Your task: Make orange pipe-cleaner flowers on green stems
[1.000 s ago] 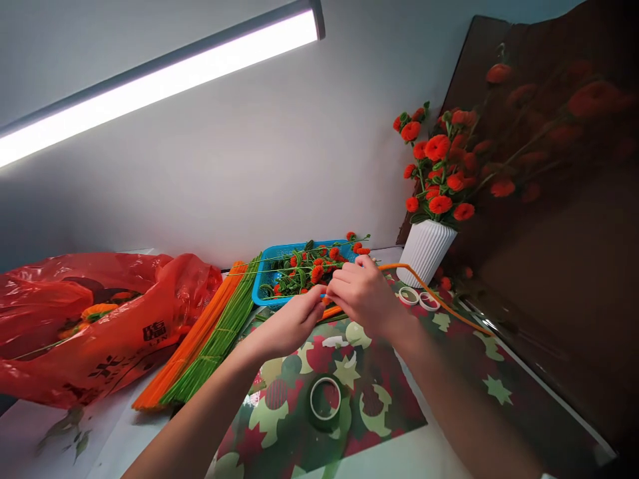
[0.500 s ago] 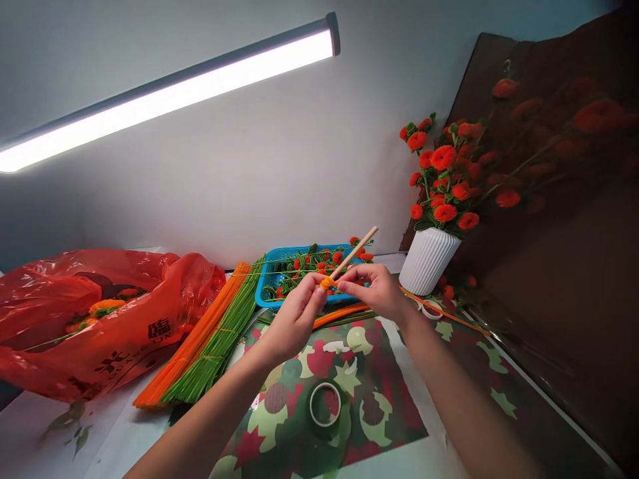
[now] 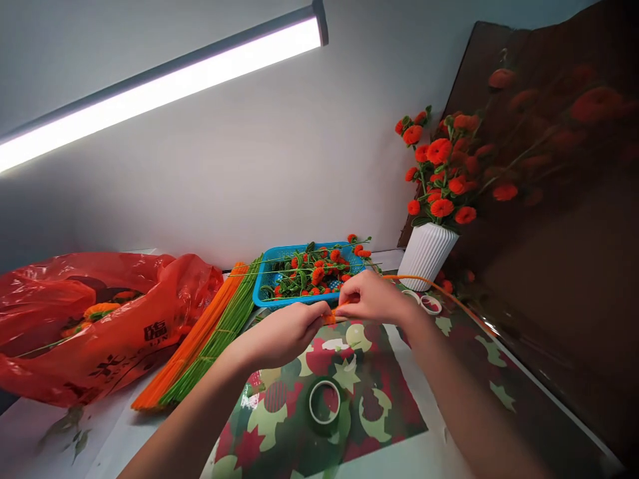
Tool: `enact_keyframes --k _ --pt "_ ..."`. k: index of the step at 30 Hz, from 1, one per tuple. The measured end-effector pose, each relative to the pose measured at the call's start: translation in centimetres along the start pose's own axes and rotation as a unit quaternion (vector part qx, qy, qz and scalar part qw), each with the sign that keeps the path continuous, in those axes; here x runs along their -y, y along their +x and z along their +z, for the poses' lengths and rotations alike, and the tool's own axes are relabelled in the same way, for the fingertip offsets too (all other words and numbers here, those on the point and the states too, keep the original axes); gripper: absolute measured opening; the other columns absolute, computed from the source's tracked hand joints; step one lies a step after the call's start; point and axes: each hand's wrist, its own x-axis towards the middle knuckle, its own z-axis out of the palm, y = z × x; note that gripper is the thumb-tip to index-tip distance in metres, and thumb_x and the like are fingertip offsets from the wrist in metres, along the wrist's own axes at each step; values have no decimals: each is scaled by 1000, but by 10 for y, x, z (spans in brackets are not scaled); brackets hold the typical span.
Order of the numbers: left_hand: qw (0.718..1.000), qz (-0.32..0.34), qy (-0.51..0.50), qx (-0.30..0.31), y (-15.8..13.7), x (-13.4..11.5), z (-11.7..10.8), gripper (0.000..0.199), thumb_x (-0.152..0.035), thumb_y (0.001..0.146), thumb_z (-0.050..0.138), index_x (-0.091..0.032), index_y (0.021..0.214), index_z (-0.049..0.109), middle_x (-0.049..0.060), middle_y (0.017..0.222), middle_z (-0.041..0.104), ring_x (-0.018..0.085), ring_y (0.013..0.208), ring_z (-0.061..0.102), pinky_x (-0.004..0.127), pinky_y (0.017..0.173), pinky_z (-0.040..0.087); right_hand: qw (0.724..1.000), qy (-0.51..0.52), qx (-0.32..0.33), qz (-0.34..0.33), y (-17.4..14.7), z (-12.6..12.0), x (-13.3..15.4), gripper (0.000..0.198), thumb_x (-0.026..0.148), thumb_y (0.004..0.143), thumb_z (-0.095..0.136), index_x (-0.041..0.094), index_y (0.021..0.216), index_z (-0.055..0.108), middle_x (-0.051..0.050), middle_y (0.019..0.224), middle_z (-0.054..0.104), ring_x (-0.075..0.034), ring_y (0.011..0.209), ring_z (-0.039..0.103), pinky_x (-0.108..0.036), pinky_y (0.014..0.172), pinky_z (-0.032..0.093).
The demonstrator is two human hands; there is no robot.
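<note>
My left hand [image 3: 292, 332] is closed, thumb and fingers pinching a small orange wrap of pipe cleaner [image 3: 329, 319] over the mat. Close beside it, my right hand [image 3: 377, 297] is closed too, its fingertips on the same orange pipe cleaner. A long orange strand runs out behind the right hand to the right. The wooden stick is almost wholly hidden by my fingers. Just beyond the hands stands a blue basket [image 3: 258, 291] with red-orange flowers [image 3: 318, 275] on green stems.
A roll of green tape [image 3: 325, 402] lies on the patterned mat [image 3: 359, 382]. Bundles of orange [image 3: 190, 342] and green pipe cleaners [image 3: 219, 339] lie left, by a red plastic bag [image 3: 124, 346]. A white vase [image 3: 428, 256] with orange flowers stands right, near white tape rings [image 3: 430, 305].
Both hands have come lower and nearer to me. The stick, which pointed up to the right, has swung down out of sight. The orange strand now arches higher at the right.
</note>
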Motion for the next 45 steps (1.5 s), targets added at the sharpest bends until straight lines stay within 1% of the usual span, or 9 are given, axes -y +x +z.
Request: enact_keyframes --k 7,14,17,21,29,33,38,42,45 --pt "992 -82 27 -90 7 4 8 24 -32 94 37 -22 77 51 -2 59 45 16 51 36 27 51 25 938 -241 -228 -101 8 24 8 21 24 88 62 17 68 65 -1 66 67 -14 65 53 -31 70 25" --pt "958 -45 -173 -226 16 5 11 22 -35 94 39 -19 89 54 -3 67 46 13 58 37 24 54 31 923 -102 -344 -141 8 31 14 21 25 93 54 18 84 72 -1 61 64 -14 60 52 -32 69 31" --pt "933 -20 -287 -218 15 4 9 25 -40 93 42 -18 93 54 -6 61 34 10 52 26 23 48 24 944 85 -307 -90 8 25 12 22 33 89 57 19 83 74 -1 63 64 -14 60 53 -30 66 38" --pt "930 38 -351 -105 8 3 -2 31 -46 92 45 -17 95 55 -7 61 31 9 53 23 23 48 21 941 314 -119 -45 6 9 -1 33 49 79 66 17 76 74 -4 71 67 -16 67 58 -28 60 43" --pt "983 23 -123 135 -1 4 -22 35 -39 95 39 -18 105 64 -2 69 45 12 61 36 25 55 30 972 226 54 -32 -3 -9 -8 20 35 70 76 15 69 75 -2 62 67 -12 56 56 -23 50 37" --pt "994 -11 -36 106 1 3 -17 34 -37 96 35 -18 100 64 -1 71 51 13 61 40 25 56 31 996 -7 -43 -73 -2 -1 5 13 20 77 72 18 64 72 1 63 69 -11 59 58 -29 70 37" --pt "996 -79 32 -40 5 3 -5 32 -36 95 33 -18 85 58 -1 65 50 14 58 39 27 54 30 947 -210 -217 -114 5 16 11 15 18 85 66 17 70 67 0 68 70 -13 66 58 -33 73 26" --pt "982 -57 -93 -151 10 2 1 25 -34 93 38 -18 91 56 0 73 53 14 64 44 26 60 34 898 -231 -345 -149 7 27 13 19 18 91 56 16 76 67 -1 68 69 -14 64 55 -33 68 25" --pt "943 -52 -263 -195 14 1 5 24 -39 92 42 -17 86 52 -6 59 35 10 52 28 23 49 25 889 -148 -403 -156 6 30 20 16 20 92 56 17 84 70 0 64 66 -12 60 54 -33 68 28"
